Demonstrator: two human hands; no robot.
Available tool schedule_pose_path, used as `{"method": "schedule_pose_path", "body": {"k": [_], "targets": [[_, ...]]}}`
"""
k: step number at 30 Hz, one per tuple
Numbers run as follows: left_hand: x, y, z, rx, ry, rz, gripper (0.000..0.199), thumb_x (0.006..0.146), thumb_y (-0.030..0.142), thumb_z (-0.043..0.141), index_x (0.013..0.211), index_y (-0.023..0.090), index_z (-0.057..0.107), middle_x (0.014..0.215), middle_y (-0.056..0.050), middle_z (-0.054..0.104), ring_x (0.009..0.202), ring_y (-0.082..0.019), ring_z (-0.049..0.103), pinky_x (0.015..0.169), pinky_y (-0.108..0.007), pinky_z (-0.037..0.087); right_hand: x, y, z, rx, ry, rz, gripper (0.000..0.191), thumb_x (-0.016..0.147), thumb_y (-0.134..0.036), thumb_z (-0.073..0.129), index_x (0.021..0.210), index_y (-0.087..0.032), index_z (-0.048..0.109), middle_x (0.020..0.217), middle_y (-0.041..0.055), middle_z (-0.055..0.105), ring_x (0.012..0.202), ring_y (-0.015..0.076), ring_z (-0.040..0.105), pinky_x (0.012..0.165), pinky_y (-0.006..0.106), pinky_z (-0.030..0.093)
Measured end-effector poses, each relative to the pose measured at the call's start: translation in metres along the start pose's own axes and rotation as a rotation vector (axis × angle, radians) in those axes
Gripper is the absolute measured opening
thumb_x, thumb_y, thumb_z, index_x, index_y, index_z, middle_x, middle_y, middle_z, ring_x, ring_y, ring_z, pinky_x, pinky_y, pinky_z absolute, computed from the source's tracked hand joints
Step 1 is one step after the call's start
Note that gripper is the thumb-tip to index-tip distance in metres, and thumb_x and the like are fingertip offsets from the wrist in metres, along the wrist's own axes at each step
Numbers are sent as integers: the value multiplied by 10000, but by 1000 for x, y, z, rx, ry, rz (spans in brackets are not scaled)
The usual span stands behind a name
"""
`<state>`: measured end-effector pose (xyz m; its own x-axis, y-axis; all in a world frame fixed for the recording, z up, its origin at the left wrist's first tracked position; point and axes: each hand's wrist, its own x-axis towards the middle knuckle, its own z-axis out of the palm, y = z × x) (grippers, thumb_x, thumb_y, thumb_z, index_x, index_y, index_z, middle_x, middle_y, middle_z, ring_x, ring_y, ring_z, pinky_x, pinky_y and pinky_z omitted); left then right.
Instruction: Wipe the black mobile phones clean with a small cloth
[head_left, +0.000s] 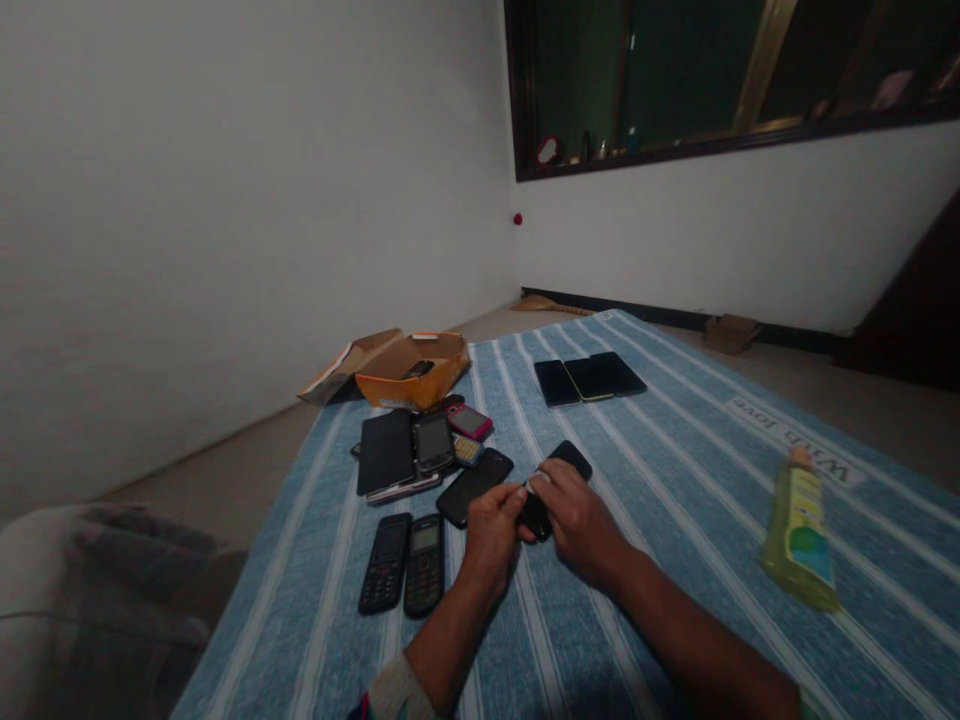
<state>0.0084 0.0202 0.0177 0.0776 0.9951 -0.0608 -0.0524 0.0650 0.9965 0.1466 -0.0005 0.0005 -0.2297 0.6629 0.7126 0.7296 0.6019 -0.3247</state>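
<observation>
My left hand point(493, 535) is closed at the left edge of a black mobile phone point(536, 517), thumb and fingers pinched together. Over the same phone, my right hand point(577, 515) curls its fingers, with something small and pale at the fingertips that I cannot make out. Another dark, rounded end point(571, 457) shows beyond my right hand; whether it belongs to the same phone is hidden. Just left of my hands lies a black smartphone point(474, 487). Two keypad phones, one black point(385, 562) and one with a grey screen point(424, 565), lie side by side nearer me.
A pile holds a dark tablet-like slab point(386, 452), a slider phone point(433, 442) and a pink phone point(471, 420). Behind it stands an open orange box point(412, 385). Dark flat devices point(589, 378) lie farther back. A yellow-green bottle point(802, 540) lies right on the striped cloth point(675, 460).
</observation>
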Motion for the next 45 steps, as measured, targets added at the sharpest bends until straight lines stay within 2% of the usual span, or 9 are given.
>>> {"method": "schedule_pose_path", "body": {"k": [6,14,17,21,23,27,31,37,45], "targets": [[2,2,-3,46,10,-33,266,664,371,666,697,109,694,541,6,603,403,-99,533,393,-201,418,-11,18,10,-121,-34,128,389,890,-21,348,1186,-125,578,1280,189,547,1282,290,442,1047,496,432],[5,2,-11,227,-53,-73,251,707,393,612,682,144,636,443,28,563,330,-99,474,339,-204,385,-14,50,2,-260,-85,360,357,893,-32,376,1124,-147,622,1137,166,587,1099,263,558,925,408,513],[6,1,-14,284,-112,-101,252,745,395,580,695,152,622,433,25,566,318,-102,470,345,-202,363,-14,46,2,-244,6,315,349,902,-47,389,1128,-166,626,1180,163,585,1116,262,561,927,412,516],[7,0,-15,389,-158,-92,256,819,370,499,704,169,608,440,39,540,342,-115,473,383,-221,364,-11,22,5,-114,46,119,339,919,-69,396,1166,-169,605,1202,164,586,1165,258,543,963,417,507],[7,1,-15,567,-173,-3,270,852,312,452,664,179,594,460,24,548,403,-136,519,445,-242,392,-8,7,6,-51,-37,50,312,922,-87,409,1157,-151,604,1232,177,576,1202,264,523,990,423,493],[5,6,-13,900,-152,196,288,871,219,455,653,169,636,692,-70,692,718,-203,662,681,-293,442,-7,-6,3,-38,-240,85,403,872,-40,395,1220,-134,574,1322,174,542,1294,268,462,1072,463,421],[0,12,-10,1089,-134,178,262,914,217,459,881,148,709,927,-120,733,908,-229,683,795,-304,441,-10,5,-4,-100,-350,136,458,850,-55,408,1288,-88,537,1399,194,488,1354,287,396,1141,498,314],[-4,15,-6,1200,-127,136,279,922,265,498,1050,116,697,1005,-139,694,988,-251,664,851,-317,452,-11,27,-10,-184,-353,324,499,815,0,361,1261,-94,566,1394,188,497,1363,269,388,1131,440,325],[-10,16,-4,1217,-105,160,336,897,315,531,1152,130,648,1031,-121,629,999,-240,638,877,-318,461,-13,45,-12,-235,-227,428,475,822,21,361,1134,-191,649,1195,130,619,1131,233,582,918,342,490]]}}
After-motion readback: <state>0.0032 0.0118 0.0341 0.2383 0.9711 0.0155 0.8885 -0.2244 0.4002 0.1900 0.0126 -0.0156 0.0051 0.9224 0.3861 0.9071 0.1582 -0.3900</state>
